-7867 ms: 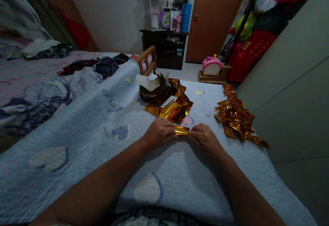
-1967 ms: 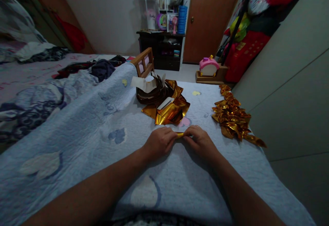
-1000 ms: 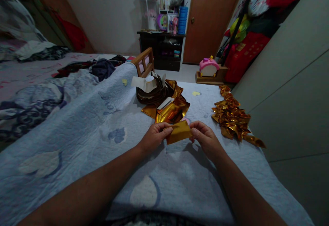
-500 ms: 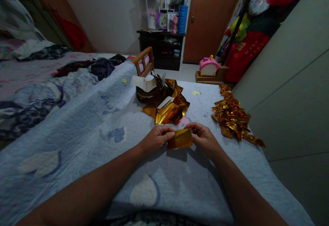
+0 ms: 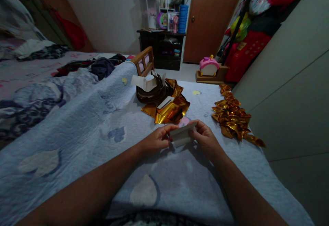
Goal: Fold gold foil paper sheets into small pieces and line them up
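My left hand [image 5: 156, 139] and my right hand [image 5: 204, 138] both pinch one small folded sheet of paper [image 5: 182, 134] just above the pale blue quilt [image 5: 77, 123]. The sheet's white side faces me. Its left edge is in my left fingers, its right edge in my right fingers. A loose stack of gold foil sheets [image 5: 171, 110] lies a little beyond my hands. A row of several folded gold pieces [image 5: 233, 116] lies to the right, near the bed's edge.
A dark round basket with white paper [image 5: 150, 89] stands behind the gold stack, beside a wooden frame [image 5: 144, 61]. Clothes lie on the bed at left. A grey wardrobe wall [image 5: 290, 82] runs along the right. A dark shelf unit, a door and a pink toy are at the back.
The paper lay flat under my fingers two seconds ago; I lifted it with its gold face toward me, and now it is turned so its white side shows.
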`<state>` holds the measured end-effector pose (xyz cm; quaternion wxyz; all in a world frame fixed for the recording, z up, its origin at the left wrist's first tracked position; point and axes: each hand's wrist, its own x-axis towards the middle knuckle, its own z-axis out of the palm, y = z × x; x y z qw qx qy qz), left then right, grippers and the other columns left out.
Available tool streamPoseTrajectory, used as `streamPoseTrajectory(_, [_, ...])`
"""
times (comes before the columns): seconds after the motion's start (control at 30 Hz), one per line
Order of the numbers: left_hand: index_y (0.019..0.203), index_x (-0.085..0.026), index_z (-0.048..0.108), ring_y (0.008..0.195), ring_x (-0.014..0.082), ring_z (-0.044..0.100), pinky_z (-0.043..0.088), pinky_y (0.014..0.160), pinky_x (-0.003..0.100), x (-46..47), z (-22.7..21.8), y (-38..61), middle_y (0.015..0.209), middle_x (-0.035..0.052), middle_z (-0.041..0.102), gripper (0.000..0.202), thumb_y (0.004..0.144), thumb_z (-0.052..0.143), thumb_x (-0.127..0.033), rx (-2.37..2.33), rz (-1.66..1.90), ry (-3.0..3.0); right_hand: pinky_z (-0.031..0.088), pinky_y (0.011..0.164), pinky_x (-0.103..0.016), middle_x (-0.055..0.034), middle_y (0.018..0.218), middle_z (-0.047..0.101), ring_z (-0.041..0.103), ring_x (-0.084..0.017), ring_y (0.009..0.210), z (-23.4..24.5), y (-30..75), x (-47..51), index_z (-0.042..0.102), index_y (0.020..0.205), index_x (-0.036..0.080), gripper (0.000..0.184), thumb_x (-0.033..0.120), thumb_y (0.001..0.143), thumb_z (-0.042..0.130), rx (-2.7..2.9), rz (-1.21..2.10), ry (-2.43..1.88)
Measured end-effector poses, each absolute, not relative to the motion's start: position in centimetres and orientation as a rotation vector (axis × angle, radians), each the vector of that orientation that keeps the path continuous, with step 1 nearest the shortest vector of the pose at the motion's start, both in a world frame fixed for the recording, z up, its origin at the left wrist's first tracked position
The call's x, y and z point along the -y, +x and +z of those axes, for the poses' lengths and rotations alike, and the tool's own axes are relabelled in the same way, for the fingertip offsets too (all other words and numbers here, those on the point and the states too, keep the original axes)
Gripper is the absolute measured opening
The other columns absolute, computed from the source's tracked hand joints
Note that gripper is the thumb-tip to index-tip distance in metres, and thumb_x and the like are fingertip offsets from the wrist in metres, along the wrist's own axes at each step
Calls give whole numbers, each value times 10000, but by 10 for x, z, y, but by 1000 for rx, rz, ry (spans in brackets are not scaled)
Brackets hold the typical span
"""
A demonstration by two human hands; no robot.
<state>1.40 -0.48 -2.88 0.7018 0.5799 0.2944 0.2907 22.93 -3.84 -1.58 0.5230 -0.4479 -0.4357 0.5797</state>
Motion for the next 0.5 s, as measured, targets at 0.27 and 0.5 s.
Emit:
streamPoseTrajectory(0.27, [1081,-129,712,878,193,647,494,795,289,7,-26,20,946,87,719,420,787,793,-418,-639,723,1238,460,658,-269,3,860,675,592,-156,730,-16,225,40,665,948,229,241,265,725,751,1084,1454,-1059])
streamPoseTrajectory(0.5, [969,-111,754,711,154,621,490,678,267,3,-25,19,818,68,721,381,738,831,-404,-779,855,1284,443,697,-300,-12,829,649,564,-180,772,-22,228,37,697,871,231,142,331,777,733,1249,1334,-1082])
